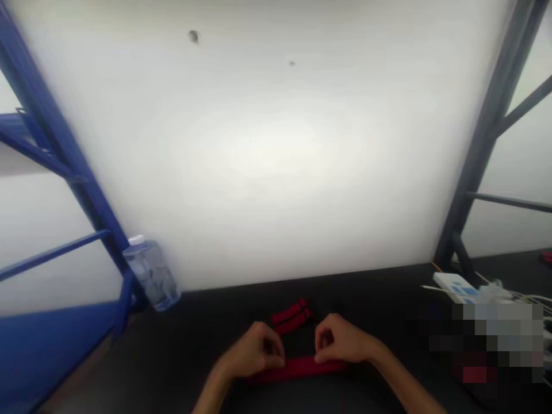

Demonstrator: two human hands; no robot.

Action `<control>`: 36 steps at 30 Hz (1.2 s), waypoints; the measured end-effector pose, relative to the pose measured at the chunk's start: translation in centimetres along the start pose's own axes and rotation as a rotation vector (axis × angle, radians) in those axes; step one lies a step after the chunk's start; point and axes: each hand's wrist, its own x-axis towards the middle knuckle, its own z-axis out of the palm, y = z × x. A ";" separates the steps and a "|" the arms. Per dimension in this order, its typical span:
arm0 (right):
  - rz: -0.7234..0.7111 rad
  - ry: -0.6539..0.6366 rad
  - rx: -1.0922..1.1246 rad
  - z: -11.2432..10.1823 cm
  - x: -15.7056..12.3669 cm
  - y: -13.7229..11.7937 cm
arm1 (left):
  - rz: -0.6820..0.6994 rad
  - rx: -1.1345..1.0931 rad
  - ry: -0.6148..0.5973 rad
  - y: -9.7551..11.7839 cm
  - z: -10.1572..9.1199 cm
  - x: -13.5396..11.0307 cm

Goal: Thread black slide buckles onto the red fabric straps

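Observation:
A long red strip, apparently fabric (299, 368), lies across the black tabletop close to me. My left hand (254, 352) pinches its upper edge left of the middle, thumb and fingertips together. On the other side, my right hand (340, 340) is closed with its fingertips on the same edge. A short stretch of red shows between the two hands; the parts under them are partly hidden. Just beyond, a red piece with black stripes (291, 317) rests on the table, apart from the strip. It looks like folded straps.
A large clear bottle with a white cap (152, 273) stands at the left by a blue rack post (81, 167). To the right are a white power strip (455, 284), cables and a blurred-out area. A dark post (478, 144) rises there. Behind the black table (207, 310) is a white wall.

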 end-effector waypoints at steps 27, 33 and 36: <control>-0.004 0.032 -0.192 -0.7 -0.3 0.9 | 0.028 0.133 0.003 -0.2 0.5 0.4; -0.019 0.046 -0.255 -1.2 -0.5 1.2 | 0.011 0.181 0.015 0.0 0.5 0.4; -0.039 0.054 -0.277 -1.2 -0.5 1.1 | 0.029 0.188 0.002 -0.1 0.8 0.5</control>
